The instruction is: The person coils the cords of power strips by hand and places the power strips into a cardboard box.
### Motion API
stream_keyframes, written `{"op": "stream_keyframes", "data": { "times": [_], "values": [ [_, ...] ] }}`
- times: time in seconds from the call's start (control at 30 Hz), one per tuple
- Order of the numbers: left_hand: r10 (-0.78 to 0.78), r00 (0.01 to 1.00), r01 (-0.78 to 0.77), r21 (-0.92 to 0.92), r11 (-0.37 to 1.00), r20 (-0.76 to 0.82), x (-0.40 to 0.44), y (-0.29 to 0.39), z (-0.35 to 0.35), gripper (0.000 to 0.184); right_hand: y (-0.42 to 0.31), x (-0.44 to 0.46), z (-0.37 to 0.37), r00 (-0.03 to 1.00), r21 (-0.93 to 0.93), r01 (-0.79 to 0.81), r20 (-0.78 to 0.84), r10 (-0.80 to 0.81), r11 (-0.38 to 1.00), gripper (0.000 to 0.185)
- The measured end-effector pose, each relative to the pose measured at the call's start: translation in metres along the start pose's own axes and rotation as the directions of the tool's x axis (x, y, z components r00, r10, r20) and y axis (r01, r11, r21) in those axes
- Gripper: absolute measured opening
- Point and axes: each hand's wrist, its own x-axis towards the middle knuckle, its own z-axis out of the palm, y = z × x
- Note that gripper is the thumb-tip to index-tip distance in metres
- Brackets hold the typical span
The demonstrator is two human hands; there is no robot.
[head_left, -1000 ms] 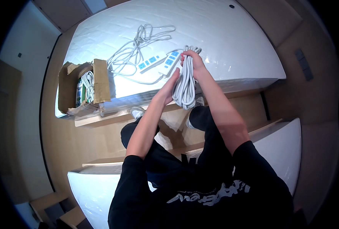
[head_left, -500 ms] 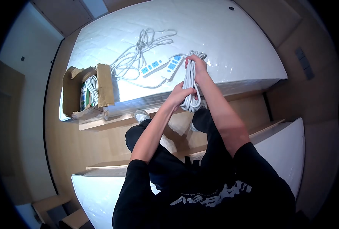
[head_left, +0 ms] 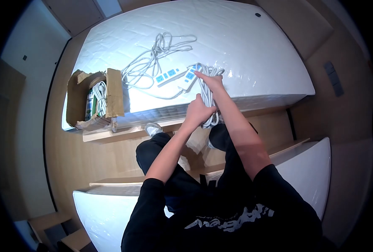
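Observation:
A long looped bundle of white cable point(head_left: 206, 93) hangs over the edge of the plastic-covered mattress point(head_left: 224, 42). My left hand point(head_left: 200, 111) is wrapped round its lower part. Higher up, my right hand point(head_left: 211, 80) grips the same bundle near its top. Just left of the right hand lies a white power strip point(head_left: 189, 79) with blue sockets, partly covered by cable. Beside it rests a second power strip point(head_left: 169, 76). Its loose, tangled cable point(head_left: 155, 54) spreads over the mattress behind.
An open cardboard box point(head_left: 115, 92) at the mattress's left edge holds another coiled white cable point(head_left: 100, 97) and something green. A second wrapped mattress point(head_left: 106, 214) is at the lower left, behind my legs. A small dark object point(head_left: 258, 14) lies on the far right of the mattress.
My left hand has gone from lying open against the bundle to closing round its lower part. My right hand and the bundle's top have moved lower, partly over the nearer power strip.

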Motion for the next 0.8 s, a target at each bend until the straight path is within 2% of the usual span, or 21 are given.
{"op": "stream_keyframes", "data": {
  "times": [0.07,0.1,0.13,0.17,0.2,0.27,0.4,0.47,0.5,0.57,0.6,0.63,0.7,0.73,0.77,0.8],
  "values": [
    [-0.012,0.999,0.024,0.312,0.95,-0.038,-0.003,0.005,0.0,0.055,0.028,0.014,0.009,0.997,-0.138,0.07,-0.011,-0.072,0.988,0.067],
    [-0.014,0.999,0.025,0.313,0.949,-0.037,-0.005,0.003,0.002,0.055,0.017,0.004,0.002,0.997,-0.137,0.068,-0.011,-0.07,0.988,0.067],
    [0.026,0.998,-0.007,0.344,0.939,-0.05,-0.006,0.001,0.005,0.054,-0.009,-0.017,-0.011,0.971,-0.01,-0.09,0.221,0.089,0.996,0.056],
    [0.066,0.996,-0.038,0.379,0.924,-0.06,-0.008,-0.001,0.006,0.053,-0.023,-0.029,-0.018,0.865,0.081,-0.271,0.457,0.206,0.959,0.046],
    [0.066,0.996,-0.038,0.385,0.922,-0.059,-0.009,0.001,0.004,0.053,-0.019,-0.026,-0.018,0.864,0.086,-0.274,0.459,0.206,0.958,0.046],
    [0.12,0.991,-0.081,0.464,0.882,-0.054,-0.011,0.006,-0.001,0.054,-0.012,-0.019,-0.016,0.847,0.175,-0.337,0.486,0.216,0.925,0.023],
    [0.166,0.984,-0.108,0.506,0.856,-0.071,-0.014,0.011,-0.002,0.058,-0.029,-0.032,-0.015,0.871,0.274,-0.344,0.45,0.196,0.898,0.011],
    [0.164,0.983,-0.108,0.448,0.888,-0.087,-0.014,0.011,-0.001,0.07,-0.036,-0.03,-0.02,0.829,0.197,-0.277,0.543,0.13,0.94,0.012],
    [0.173,0.981,-0.114,0.455,0.883,-0.09,-0.013,0.014,-0.006,0.07,-0.045,-0.029,-0.022,0.829,0.206,-0.271,0.546,0.119,0.94,0.012],
    [0.297,0.952,-0.244,0.412,0.878,-0.068,-0.016,0.028,-0.02,0.079,-0.066,-0.027,-0.031,0.776,0.235,-0.189,0.631,-0.002,0.953,0.011],
    [0.237,0.971,-0.233,0.254,0.939,0.016,-0.015,0.036,-0.034,0.08,-0.076,-0.02,-0.038,0.72,0.261,-0.168,0.692,-0.062,0.951,0.012],
    [0.249,0.968,-0.24,0.261,0.935,-0.004,-0.005,0.032,-0.044,0.08,-0.086,-0.013,-0.045,0.709,0.265,-0.153,0.701,-0.081,0.952,0.012],
    [0.372,0.905,-0.387,-0.039,0.921,-0.207,0.025,0.015,-0.055,0.074,-0.111,-0.001,-0.053,0.574,0.413,-0.204,0.785,-0.233,0.887,0.015],
    [0.395,0.858,-0.401,0.054,0.915,-0.329,0.04,0.017,-0.063,0.072,-0.132,-0.011,-0.052,0.561,0.411,-0.186,0.79,-0.247,0.892,0.015],
    [0.474,0.744,-0.469,0.137,0.872,-0.47,0.059,0.022,-0.072,0.072,-0.154,-0.02,-0.055,0.499,0.389,-0.19,0.829,-0.252,0.902,0.016],
    [0.547,0.629,-0.463,0.299,0.834,-0.553,0.07,0.04,-0.084,0.071,-0.175,-0.031,-0.056,0.437,0.367,-0.19,0.862,-0.256,0.911,0.017]
  ]
}}
